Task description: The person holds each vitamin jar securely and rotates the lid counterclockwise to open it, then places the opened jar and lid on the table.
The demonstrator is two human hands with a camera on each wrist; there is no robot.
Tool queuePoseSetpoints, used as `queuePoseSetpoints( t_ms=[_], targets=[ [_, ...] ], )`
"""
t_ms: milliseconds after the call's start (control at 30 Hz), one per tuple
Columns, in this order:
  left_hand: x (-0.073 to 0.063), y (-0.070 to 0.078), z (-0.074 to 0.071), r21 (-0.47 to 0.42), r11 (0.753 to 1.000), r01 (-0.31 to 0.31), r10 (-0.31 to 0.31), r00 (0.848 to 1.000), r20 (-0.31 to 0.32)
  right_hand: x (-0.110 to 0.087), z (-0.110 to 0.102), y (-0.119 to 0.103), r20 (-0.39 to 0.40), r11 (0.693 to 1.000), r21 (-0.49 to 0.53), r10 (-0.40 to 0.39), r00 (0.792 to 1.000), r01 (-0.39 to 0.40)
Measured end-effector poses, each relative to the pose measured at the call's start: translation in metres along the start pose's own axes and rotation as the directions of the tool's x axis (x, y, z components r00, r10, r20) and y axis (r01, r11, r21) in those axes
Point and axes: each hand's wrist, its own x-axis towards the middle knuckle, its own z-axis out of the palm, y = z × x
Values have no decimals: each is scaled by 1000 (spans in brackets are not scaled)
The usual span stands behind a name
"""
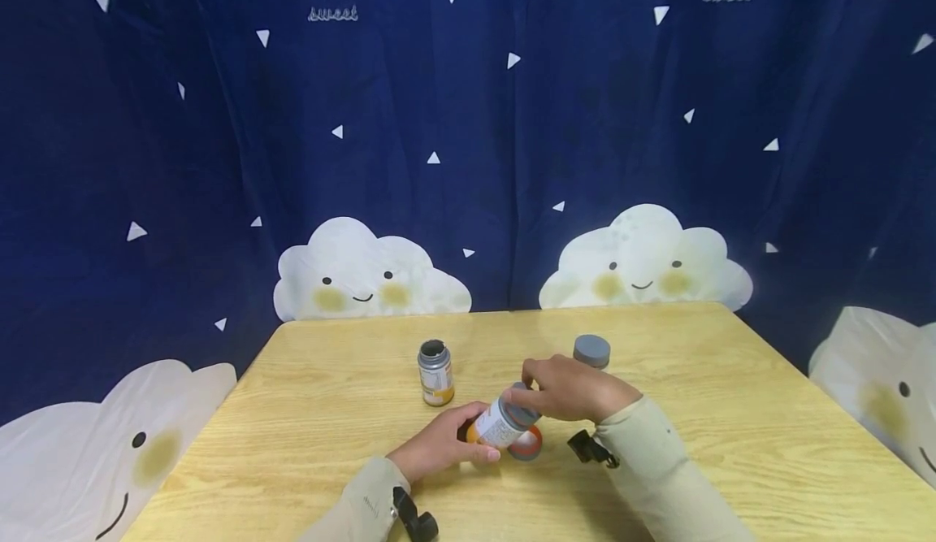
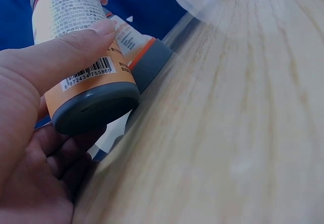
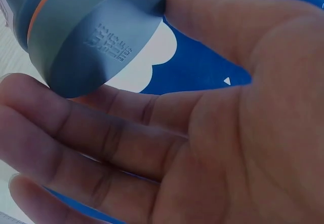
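Note:
My left hand holds a tilted bottle with a white and orange label, its thumb across the label. The bottle's dark grey base faces the left wrist camera, with a barcode just above it. At its upper end is a grey lid with raised lettering on top and an orange line below its edge. My right hand grips that lid between thumb and fingers. Beneath the bottle's lid end, an upturned lid with a red-orange inside lies on the table.
A similar bottle stands without a lid at the back left, its dark mouth showing. Behind my right hand is another grey lid, its lower part hidden. The wooden table ends at a blue curtain with clouds.

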Motion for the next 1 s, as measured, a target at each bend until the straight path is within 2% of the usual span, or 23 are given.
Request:
queuePoseSetpoints(
  t_ms=[167, 400, 600, 1000],
  targets=[
    [0, -1, 1, -15, 1000, 6, -6, 1000, 1, 0, 0, 0, 7, 1000, 1, -10, 1000, 10],
    [-1, -2, 1, -35, 999, 1, -1, 1000, 8, -3, -4, 3, 44, 995, 45, -87, 995, 85],
    [-1, -1, 1, -32, 999, 4, -4, 1000, 4, -3, -6, 2, 62, 991, 79, -112, 992, 107],
    [-1, -1, 1, -28, 1000, 7, -7, 1000, 2, -4, -6, 0, 50, 992, 81, -100, 994, 95]
  ],
)
